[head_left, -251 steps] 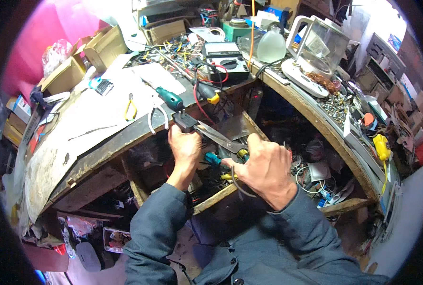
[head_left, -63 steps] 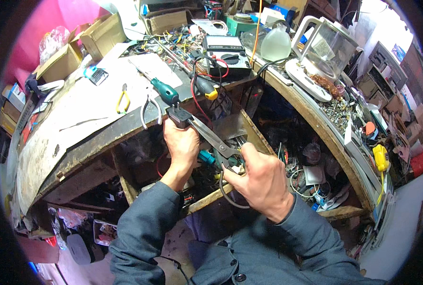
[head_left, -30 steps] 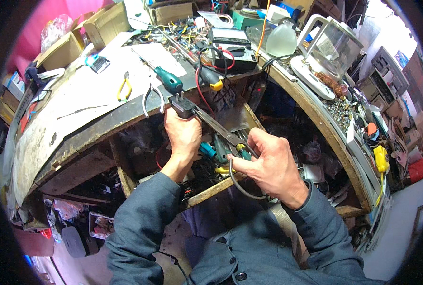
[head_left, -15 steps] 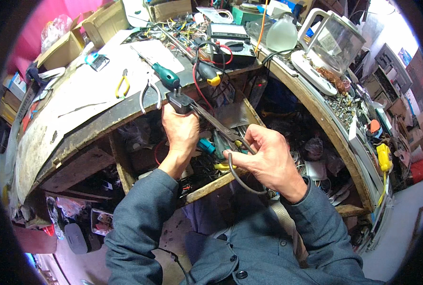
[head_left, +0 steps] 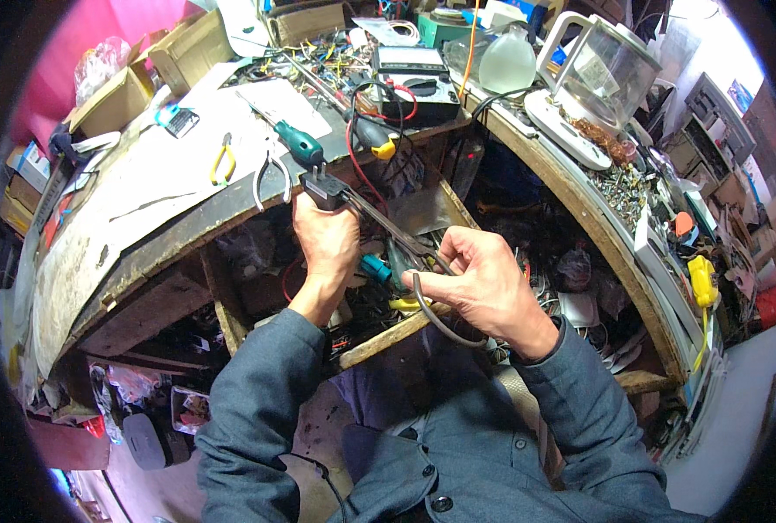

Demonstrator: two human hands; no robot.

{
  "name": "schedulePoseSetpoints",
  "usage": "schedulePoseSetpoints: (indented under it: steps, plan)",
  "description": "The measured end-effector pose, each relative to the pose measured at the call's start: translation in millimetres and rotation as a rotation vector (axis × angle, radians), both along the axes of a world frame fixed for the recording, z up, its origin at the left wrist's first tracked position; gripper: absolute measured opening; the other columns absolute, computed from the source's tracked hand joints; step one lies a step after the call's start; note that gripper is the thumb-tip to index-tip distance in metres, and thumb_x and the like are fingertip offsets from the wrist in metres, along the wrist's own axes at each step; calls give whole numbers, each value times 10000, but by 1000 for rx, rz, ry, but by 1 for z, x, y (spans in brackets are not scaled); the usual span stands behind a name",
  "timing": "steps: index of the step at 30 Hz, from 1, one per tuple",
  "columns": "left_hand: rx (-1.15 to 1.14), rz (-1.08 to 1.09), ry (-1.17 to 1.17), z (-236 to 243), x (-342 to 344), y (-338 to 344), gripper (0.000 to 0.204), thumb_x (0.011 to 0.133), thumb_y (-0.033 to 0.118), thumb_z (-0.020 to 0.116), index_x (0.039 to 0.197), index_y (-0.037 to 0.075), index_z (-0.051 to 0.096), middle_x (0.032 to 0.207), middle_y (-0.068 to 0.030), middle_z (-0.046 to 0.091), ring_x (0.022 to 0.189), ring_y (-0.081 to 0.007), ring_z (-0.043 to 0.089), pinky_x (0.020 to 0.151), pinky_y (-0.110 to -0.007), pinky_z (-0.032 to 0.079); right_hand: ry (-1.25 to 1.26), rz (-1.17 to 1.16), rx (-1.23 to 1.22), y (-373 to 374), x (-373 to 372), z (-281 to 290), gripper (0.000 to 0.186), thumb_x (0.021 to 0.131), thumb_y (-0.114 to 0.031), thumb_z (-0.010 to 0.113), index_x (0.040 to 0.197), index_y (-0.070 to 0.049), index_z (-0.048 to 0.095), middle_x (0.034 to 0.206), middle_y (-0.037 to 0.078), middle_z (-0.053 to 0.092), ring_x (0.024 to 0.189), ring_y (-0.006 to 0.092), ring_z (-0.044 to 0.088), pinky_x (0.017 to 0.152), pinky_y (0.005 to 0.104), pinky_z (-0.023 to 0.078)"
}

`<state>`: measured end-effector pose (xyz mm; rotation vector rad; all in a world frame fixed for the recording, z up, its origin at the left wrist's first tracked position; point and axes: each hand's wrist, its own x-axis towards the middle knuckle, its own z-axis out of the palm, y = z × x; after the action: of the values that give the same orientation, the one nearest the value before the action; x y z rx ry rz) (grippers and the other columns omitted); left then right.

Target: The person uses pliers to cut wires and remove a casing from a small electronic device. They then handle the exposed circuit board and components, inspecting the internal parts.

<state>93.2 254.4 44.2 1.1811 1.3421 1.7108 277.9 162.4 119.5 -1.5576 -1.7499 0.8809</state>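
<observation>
My left hand (head_left: pixel 327 244) is closed around a small black power adapter (head_left: pixel 324 186) with two metal prongs pointing up. My right hand (head_left: pixel 492 283) grips a long dark metal plier-like tool (head_left: pixel 390 227), whose jaws reach the adapter's right side. One curved grey handle (head_left: pixel 446 328) of the tool swings out below the right fingers. Just beyond the adapter lies a green-handled screwdriver (head_left: pixel 299 144) on the bench. White-handled pliers (head_left: pixel 271 177) and yellow-handled pliers (head_left: pixel 223 164) rest to its left. The fingers hide part of the tool's pivot and the adapter's underside.
An open drawer (head_left: pixel 388 342) full of wires and parts sits below my hands. A multimeter (head_left: pixel 416 85) with red and black leads and a yellow-black screwdriver (head_left: pixel 375 139) lie behind. At the right are a glass jug (head_left: pixel 601 74), a clear bottle (head_left: pixel 506 61) and heaped small parts.
The view has shifted slightly, so the bench sits a little further left. Both hands keep their holds, and the right hand with the tool's handles has moved slightly left.
</observation>
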Motion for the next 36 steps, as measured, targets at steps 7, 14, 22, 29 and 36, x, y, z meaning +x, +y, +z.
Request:
schedulePoseSetpoints:
  steps: [7,14,22,29,36]
  plan:
    - [75,10,53,-23,-11,14,126,827,-21,721,880,49,630,812,15,668,704,-93,600,643,-283,518,342,60,3,29,-30,-4,441,812,-390,838,766,4,645,601,47,547,590,94,499,524,319,419]
    - [-120,-34,53,-6,-5,-1,287,764,38,773,1003,7,617,926,-73,672,832,-200,647,743,-366,538,146,-27,146,45,-40,65,319,846,-212,813,775,-16,572,639,-16,576,606,19,469,516,244,407]
    - [-90,-67,-21,-12,-14,1,241,754,78,766,933,13,617,833,-35,638,747,-146,588,681,-322,510,-320,-34,489,7,-22,62,337,784,-184,849,845,-7,570,616,117,589,535,146,582,509,315,458]
    - [-24,-92,-25,-19,-16,6,155,827,55,757,892,38,617,799,3,631,707,-104,568,641,-306,496,-491,-42,445,-30,-13,34,375,755,-291,830,831,-35,566,689,191,625,635,403,658,557,449,501]
    - [-24,-69,-8,-32,-14,11,155,865,33,728,938,71,597,833,21,604,727,-93,578,653,-284,514,-511,-33,472,-32,-22,28,388,770,-310,818,855,-40,553,702,171,635,624,394,654,549,467,504]
